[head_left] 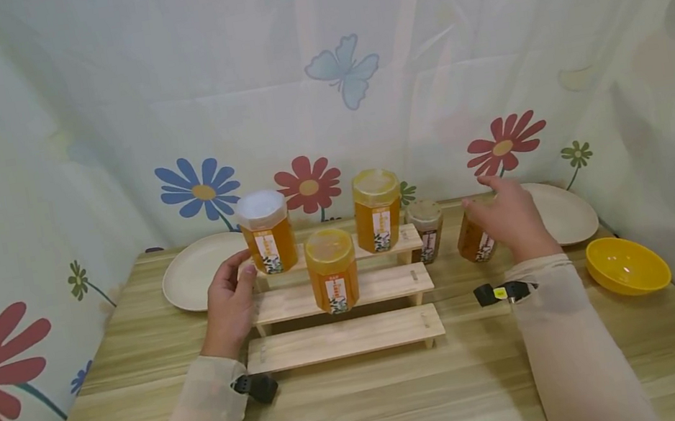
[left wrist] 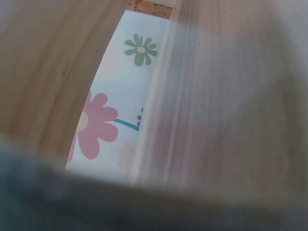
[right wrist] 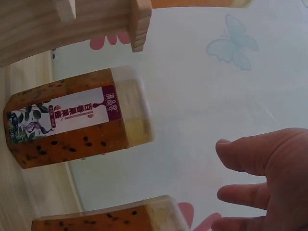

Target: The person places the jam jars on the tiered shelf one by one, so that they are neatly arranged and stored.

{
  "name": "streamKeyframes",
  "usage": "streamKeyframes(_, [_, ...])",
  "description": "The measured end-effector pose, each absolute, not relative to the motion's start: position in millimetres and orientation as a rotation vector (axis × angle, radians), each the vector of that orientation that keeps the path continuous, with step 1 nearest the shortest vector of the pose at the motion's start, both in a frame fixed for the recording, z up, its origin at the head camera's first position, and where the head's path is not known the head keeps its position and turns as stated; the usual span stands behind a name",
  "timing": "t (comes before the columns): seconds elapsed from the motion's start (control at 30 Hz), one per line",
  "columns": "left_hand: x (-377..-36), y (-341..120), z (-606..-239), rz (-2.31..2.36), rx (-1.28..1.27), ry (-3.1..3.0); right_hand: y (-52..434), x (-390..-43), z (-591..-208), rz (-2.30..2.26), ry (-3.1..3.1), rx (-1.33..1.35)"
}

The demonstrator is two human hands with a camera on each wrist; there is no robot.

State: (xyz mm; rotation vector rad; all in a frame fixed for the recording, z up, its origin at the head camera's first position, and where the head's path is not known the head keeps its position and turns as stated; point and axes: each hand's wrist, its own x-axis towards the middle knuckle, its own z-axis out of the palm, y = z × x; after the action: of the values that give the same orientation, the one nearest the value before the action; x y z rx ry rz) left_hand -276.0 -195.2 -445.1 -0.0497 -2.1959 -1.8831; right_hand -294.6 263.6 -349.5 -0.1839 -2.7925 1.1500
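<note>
In the head view, I see the right hand (head_left: 512, 217) over the outer passion-fruit jar (head_left: 472, 243), which stands on the table (head_left: 374, 409) to the right of the wooden step rack (head_left: 344, 340). The inner passion-fruit jar (head_left: 429, 240) is between that one and the rack. At the rack's left end is the left hand (head_left: 233, 299), beside the white-lidded amber jar (head_left: 272, 242); whether it grips rack or jar, I can't tell.

The left wrist view gives me mostly the rack's boards, with no clear fingers.

In the right wrist view, the right hand's fingers are extended, empty, apart from both passion-fruit jars. These look full, so probably heavy, stiff and slick; I'd grasp the body below the lid. Their long axes run parallel, upright, lids up.
</note>
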Motion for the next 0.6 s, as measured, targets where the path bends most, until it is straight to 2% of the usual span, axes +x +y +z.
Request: streamKeyframes(0.6, [-274.9,-194.2,-444.0,-1.885,-0.059,-2.189,281.1,-309.9,-375.4,1.023,-2.940,-0.081])
